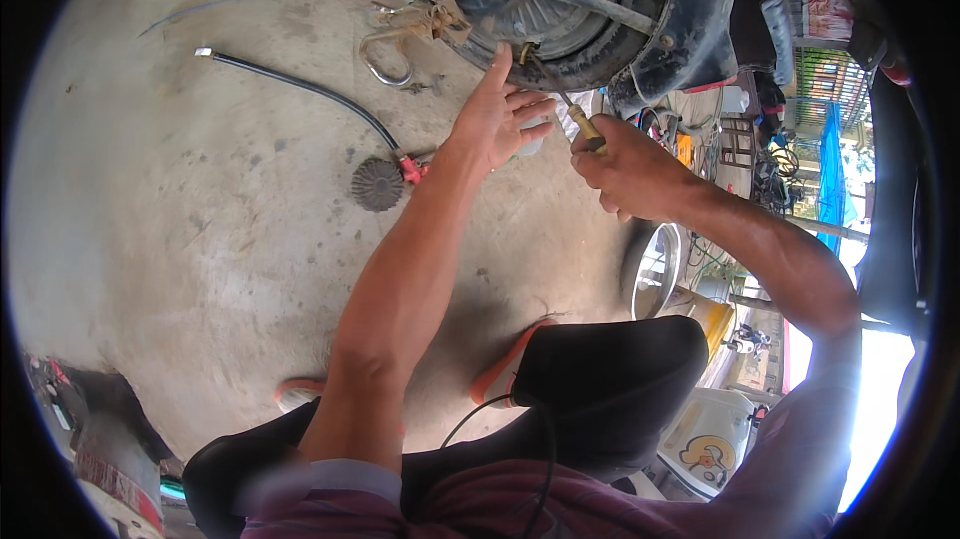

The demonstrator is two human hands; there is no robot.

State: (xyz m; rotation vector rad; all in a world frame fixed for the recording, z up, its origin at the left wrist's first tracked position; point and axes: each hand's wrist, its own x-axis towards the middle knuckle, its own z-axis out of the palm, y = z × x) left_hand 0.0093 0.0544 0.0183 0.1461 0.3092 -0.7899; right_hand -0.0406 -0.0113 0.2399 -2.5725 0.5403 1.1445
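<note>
Shirt foremost; hands, tool at wheel

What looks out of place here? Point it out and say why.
The black hose lies loose on the floor, left of the wheel, its red fitting beside a round, ribbed grey piece; it might catch a foot. The thin blue strand beyond it looks like stray litter.

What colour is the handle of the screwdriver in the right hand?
The screwdriver handle is a dull yellow, seen best in the head view.
</note>
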